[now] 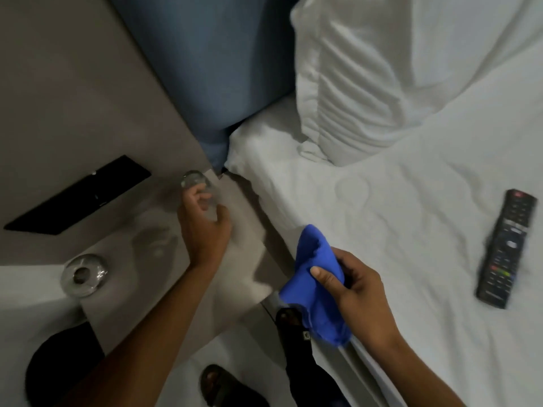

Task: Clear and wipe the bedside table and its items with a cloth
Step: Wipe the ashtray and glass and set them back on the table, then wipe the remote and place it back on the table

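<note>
Over the grey bedside table [164,277] our left hand [202,227] closes around a clear glass [197,183]; our right hand [352,292] grips the blue cloth [311,277] beside the bed [396,207]. Right of it lies a remote [507,248]; left of our left hand stands another glass [83,274].

The bedside table [123,289] is located left of the bed [411,230]. One glass [83,274] is positioned at the table's near left, and a second glass [195,183] at its far right corner. A remote control [507,248] is laid on the bed, right of the cloth [314,280]. A pillow [382,69] is placed at the far end.
</note>
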Demonstrator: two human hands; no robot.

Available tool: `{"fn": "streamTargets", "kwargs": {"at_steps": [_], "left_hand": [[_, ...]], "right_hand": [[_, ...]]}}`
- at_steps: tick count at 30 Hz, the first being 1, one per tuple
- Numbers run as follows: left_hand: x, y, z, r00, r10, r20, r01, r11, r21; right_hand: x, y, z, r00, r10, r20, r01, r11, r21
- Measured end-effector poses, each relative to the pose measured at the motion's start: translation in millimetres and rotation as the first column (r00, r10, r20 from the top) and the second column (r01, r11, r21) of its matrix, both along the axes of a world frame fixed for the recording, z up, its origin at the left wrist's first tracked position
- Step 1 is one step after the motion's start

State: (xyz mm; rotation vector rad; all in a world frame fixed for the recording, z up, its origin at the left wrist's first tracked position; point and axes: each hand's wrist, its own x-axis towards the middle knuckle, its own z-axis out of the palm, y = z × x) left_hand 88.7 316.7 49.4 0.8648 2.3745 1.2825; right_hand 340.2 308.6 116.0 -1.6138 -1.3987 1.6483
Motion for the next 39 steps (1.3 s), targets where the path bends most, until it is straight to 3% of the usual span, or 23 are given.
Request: {"fn": "streamTargets", "kwargs": {"at_steps": [4,7,12,15,18,23,27,30,32,34,39], "left_hand": [[81,42,55,0.98,-0.199,0.028,0.193,0.971,0.141],[160,67,78,0.924,-0.373,0.078,0.362,0.923,0.129],[291,70,76,0.751,-0.657,0.067,0.658,0.737,-0.154],[360,79,74,0.636,-0.764,0.111,0.749,0.576,-0.327],[404,85,66,0.589,-0.784,0.197,0.781,0.489,-0.389],[399,85,55,0.664,-0.689,0.29,0.739,0.547,-0.393],[357,71,56,0.636,-0.636,0.436,0.77,0.561,-0.304],[315,48,66,0.531,-0.535,0.657,0.752,0.655,-0.074],[272,25,74,0.44,-0.471,0.765,0.672,0.738,0.068],[223,-1,81,0.403,-0.448,0.798,0.592,0.793,0.145],[122,-71,110,0.498,-0.38,0.78,0.503,0.859,0.097]], "right_hand": [[40,2,30,0.992,-0.128,-0.003,0.128,0.989,0.072],[89,-1,50,0.962,-0.274,0.018,0.268,0.953,0.143],[189,-21,75,0.841,-0.537,0.057,0.508,0.822,0.258],[235,-38,84,0.773,-0.626,0.105,0.577,0.762,0.293],[256,-48,86,0.74,-0.656,0.15,0.594,0.741,0.315],[258,-43,87,0.758,-0.632,0.162,0.563,0.758,0.33],[239,-34,84,0.811,-0.556,0.184,0.483,0.812,0.327],[218,-26,84,0.869,-0.45,0.205,0.368,0.866,0.34],[194,-18,86,0.915,-0.342,0.216,0.238,0.887,0.396],[163,-7,85,0.947,-0.215,0.239,0.078,0.875,0.477],[58,32,86,0.893,0.131,0.43,-0.397,0.678,0.619]]}}
